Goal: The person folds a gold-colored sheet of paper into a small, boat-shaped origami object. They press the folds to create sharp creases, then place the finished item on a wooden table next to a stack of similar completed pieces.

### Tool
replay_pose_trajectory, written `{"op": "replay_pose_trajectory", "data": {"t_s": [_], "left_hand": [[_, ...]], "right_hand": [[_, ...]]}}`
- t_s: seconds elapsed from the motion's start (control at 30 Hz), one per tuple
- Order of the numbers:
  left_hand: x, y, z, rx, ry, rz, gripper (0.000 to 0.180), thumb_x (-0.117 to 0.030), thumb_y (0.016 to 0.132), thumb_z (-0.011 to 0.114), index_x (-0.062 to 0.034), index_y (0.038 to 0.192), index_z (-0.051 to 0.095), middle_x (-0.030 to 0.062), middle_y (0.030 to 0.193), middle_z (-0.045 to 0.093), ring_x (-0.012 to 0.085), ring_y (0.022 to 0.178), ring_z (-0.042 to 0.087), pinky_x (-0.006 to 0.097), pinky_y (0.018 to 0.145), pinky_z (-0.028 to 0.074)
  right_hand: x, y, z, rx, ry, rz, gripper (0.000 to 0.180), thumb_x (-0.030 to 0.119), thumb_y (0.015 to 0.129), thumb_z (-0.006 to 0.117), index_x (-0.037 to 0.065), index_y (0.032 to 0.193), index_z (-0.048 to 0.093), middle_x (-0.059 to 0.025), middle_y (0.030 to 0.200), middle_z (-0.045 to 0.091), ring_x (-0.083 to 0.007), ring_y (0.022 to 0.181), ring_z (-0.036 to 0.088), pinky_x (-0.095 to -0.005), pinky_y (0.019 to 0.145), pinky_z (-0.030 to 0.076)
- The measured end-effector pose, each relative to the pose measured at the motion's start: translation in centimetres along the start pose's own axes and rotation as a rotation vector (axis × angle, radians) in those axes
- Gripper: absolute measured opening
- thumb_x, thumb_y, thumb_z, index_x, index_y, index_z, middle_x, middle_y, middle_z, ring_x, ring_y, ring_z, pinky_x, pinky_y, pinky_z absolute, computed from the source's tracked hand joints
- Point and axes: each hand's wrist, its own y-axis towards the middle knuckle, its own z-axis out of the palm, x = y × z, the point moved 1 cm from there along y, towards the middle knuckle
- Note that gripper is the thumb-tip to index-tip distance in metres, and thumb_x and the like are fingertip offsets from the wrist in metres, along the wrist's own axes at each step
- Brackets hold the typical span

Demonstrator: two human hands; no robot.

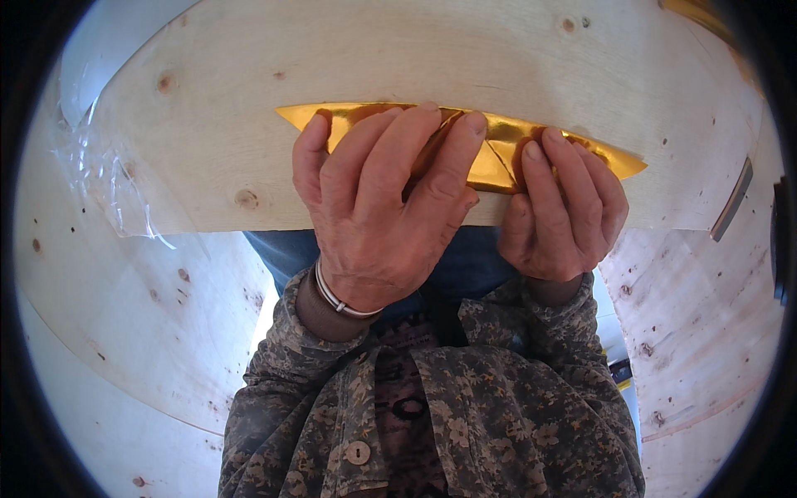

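A folded sheet of shiny gold foil paper lies lengthwise near the front edge of the wooden table, its two ends tapering to points. Creases cross its middle. My left hand, with a bracelet at the wrist, bends over the left and middle part, fingertips and thumb along its far edge. On the right part, the bent fingers of my right hand press against the gold paper. Both hands grip it; the undersides of the fingers and part of the paper are hidden.
Crumpled clear plastic film hangs at the table's left end. A thin dark strip lies by the right edge of the wooden tabletop. More gold material shows at the far right corner. A black object stands at the right rim.
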Motion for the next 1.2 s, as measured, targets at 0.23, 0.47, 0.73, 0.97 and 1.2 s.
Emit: {"op": "replay_pose_trajectory", "data": {"t_s": [0.23, 0.47, 0.73, 0.97, 1.2], "left_hand": [[-0.2, 0.2, -0.2, 0.016, -0.053, -0.023, 0.038, -0.023, 0.090, 0.067, -0.0102, 0.126, 0.070, 0.0102, 0.126, 0.057, 0.0267, 0.117, 0.054, 0.049, 0.110, 0.031], [-0.5, 0.6, -0.4, -0.041, -0.067, -0.024, 0.039, -0.022, 0.087, 0.070, -0.0120, 0.124, 0.068, 0.0067, 0.122, 0.056, 0.0255, 0.115, 0.052, 0.051, 0.107, 0.031], [-0.4, 0.3, -0.3, -0.119, -0.064, 0.034, 0.036, -0.021, 0.090, 0.066, -0.0109, 0.125, 0.067, 0.0071, 0.119, 0.058, 0.0264, 0.112, 0.053, 0.048, 0.101, 0.035], [-0.2, 0.1, 0.3, -0.185, 0.003, 0.078, 0.033, -0.023, 0.091, 0.064, -0.0103, 0.122, 0.067, 0.0068, 0.115, 0.059, 0.0263, 0.110, 0.054, 0.046, 0.100, 0.037], [-0.4, -0.2, -0.1, -0.091, 0.002, 0.050, 0.041, -0.027, 0.091, 0.065, -0.0109, 0.128, 0.064, 0.0071, 0.119, 0.058, 0.0258, 0.113, 0.053, 0.047, 0.104, 0.035]], "right_hand": [[-0.3, -0.1, 0.2, -0.014, 0.010, -0.018, 0.031, 0.021, 0.084, 0.069, 0.010, 0.111, 0.077, -0.0049, 0.120, 0.071, -0.0226, 0.107, 0.064, -0.0362, 0.090, 0.053], [-0.1, -0.2, -0.4, 0.028, 0.020, -0.001, 0.035, 0.030, 0.093, 0.066, 0.010, 0.120, 0.074, -0.0055, 0.132, 0.066, -0.0233, 0.117, 0.061, -0.0376, 0.102, 0.042], [-0.3, -0.5, -1.4, 0.145, 0.019, -0.080, 0.058, 0.046, 0.096, 0.059, 0.007, 0.140, 0.058, -0.0074, 0.148, 0.054, -0.0298, 0.137, 0.047, -0.0428, 0.111, 0.033], [-0.4, -0.9, -1.6, 0.209, -0.023, -0.143, 0.076, 0.055, 0.091, 0.060, 0.004, 0.146, 0.049, -0.0118, 0.156, 0.043, -0.0323, 0.147, 0.034, -0.0443, 0.115, 0.028], [-0.2, -0.8, -2.3, 0.247, -0.047, -0.202, 0.086, 0.051, 0.084, 0.069, 0.001, 0.149, 0.043, -0.0159, 0.158, 0.038, -0.0346, 0.148, 0.031, -0.0442, 0.117, 0.026]]}}
